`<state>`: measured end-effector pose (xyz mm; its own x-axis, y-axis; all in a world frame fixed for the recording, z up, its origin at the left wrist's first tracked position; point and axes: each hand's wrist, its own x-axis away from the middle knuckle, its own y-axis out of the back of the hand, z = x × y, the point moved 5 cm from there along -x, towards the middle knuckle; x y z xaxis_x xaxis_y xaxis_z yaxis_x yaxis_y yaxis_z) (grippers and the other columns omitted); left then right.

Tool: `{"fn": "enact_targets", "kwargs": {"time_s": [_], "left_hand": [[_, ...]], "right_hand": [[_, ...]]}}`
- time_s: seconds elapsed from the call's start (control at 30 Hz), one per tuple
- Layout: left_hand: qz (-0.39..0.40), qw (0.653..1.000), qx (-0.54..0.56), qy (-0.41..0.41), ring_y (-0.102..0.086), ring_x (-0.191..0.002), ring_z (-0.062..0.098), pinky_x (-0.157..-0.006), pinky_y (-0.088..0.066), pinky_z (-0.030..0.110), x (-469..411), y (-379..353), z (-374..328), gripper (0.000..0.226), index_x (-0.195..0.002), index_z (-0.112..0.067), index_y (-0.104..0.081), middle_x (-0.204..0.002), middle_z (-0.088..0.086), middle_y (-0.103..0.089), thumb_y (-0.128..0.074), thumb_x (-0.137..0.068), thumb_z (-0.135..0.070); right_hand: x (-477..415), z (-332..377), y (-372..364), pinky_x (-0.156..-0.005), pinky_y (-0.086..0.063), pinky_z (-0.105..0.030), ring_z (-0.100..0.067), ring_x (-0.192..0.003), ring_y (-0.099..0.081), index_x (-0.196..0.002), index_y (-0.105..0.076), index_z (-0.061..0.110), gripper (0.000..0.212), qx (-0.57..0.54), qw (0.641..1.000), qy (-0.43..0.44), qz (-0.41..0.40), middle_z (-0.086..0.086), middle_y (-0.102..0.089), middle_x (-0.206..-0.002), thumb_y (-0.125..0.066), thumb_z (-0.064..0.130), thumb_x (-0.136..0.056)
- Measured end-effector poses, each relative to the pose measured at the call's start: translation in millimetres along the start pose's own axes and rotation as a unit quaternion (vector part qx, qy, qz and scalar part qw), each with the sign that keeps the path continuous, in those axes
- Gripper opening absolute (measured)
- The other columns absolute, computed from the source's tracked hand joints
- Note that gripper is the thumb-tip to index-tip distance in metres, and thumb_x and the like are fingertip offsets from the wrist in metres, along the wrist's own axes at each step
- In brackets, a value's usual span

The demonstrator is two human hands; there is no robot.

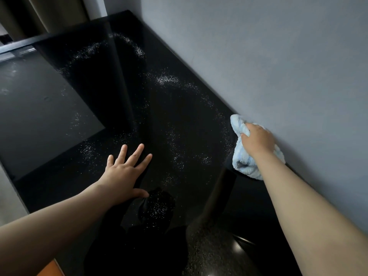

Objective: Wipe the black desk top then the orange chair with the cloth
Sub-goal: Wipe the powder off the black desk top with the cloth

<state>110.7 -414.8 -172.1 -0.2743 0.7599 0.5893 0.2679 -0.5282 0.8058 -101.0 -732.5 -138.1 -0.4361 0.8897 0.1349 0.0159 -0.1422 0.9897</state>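
Pale blue terry cloth, bunched into a loose wad at the far right edge of the black table, pressed down right at the junction of table and grey wall. Soft, light and limp by all appearance. No stiffness to push with, so best gathered under the palm and driven from above, not pinched at a corner. Likely to drag a little on the glossy top and to trail loose folds if held slackly.

Gripped by the right hand, fingers curled into the upper folds and clamped on the fabric, with a thick tail spilling out on the near side beneath the wrist. Impossible to tell the share of the wad actually flat on the surface.

Further out, left hand laid flat on the table near the front middle, fingers straight and spread apart, holding nothing, apparently bracing.

Between and beyond the two hands, arcs and patches of white specks scattered over the dark gloss, thickest towards the far half. Probably a good deal of the top not yet wiped. Smooth and hard underfoot for the cloth: easy sliding, but prone to showing smears.

At the bottom left corner, a sliver of what looks like the orange chair, untouched. At the top left, a brownish curtain.
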Motion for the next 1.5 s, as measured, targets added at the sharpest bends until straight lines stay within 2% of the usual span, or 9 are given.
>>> {"fn": "enact_targets", "kwargs": {"time_s": [0.17,0.23,0.9,1.17,1.5], "left_hand": [[-0.003,1.0,0.005,0.0,0.021,-0.143,0.039,-0.115,-0.006,0.059,0,0,0,0.112,-0.147,-0.037,0.02,-0.152,-0.004,0.036,-0.054,-0.073,-0.075],[-0.004,1.0,0.004,0.0,0.021,-0.143,0.039,-0.115,-0.006,0.059,0,0,1,0.112,-0.147,-0.037,0.02,-0.153,-0.004,0.035,-0.054,-0.073,-0.076],[-0.023,1.0,0.014,0.002,0.018,-0.143,0.039,-0.114,-0.008,0.06,-6,-5,3,0.115,-0.148,-0.038,0.015,-0.155,-0.005,0.03,-0.057,-0.068,-0.077],[-0.028,1.0,0.01,0.001,0.017,-0.144,0.039,-0.114,-0.009,0.061,-6,-4,3,0.114,-0.149,-0.038,0.014,-0.156,-0.004,0.028,-0.057,-0.069,-0.077],[-0.04,0.999,0.02,-0.004,0.016,-0.144,0.04,-0.114,-0.009,0.062,-6,-4,3,0.114,-0.15,-0.038,0.011,-0.157,-0.004,0.026,-0.059,-0.068,-0.076]], "right_hand": [[19,11,-6,-0.097,-0.038,-0.039,-0.031,-0.113,-0.053,-0.104,-0.063,0.014,0.017,-0.002,0.999,0.019,-0.026,-0.007,-0.066,-0.113,-0.054,0.02,-0.091],[27,15,-10,-0.095,-0.039,-0.039,-0.032,-0.112,-0.053,-0.104,-0.061,0.015,0.017,-0.005,1.0,0.018,-0.024,-0.005,-0.065,-0.112,-0.053,0.022,-0.091],[85,40,-24,-0.092,-0.04,-0.035,-0.03,-0.116,-0.046,-0.135,-0.05,0.025,0.041,-0.016,1.0,-0.005,-0.002,0.006,-0.053,-0.135,-0.053,0.03,-0.095],[115,53,-28,-0.092,-0.041,-0.034,-0.026,-0.114,-0.046,-0.131,-0.051,0.029,0.037,-0.021,1.0,-0.008,0.0,0.01,-0.054,-0.132,-0.052,0.027,-0.094],[139,62,-35,-0.094,-0.041,-0.032,-0.025,-0.116,-0.045,-0.138,-0.046,0.03,0.044,-0.013,1.0,-0.007,-0.003,0.01,-0.049,-0.138,-0.052,0.028,-0.095]]}}
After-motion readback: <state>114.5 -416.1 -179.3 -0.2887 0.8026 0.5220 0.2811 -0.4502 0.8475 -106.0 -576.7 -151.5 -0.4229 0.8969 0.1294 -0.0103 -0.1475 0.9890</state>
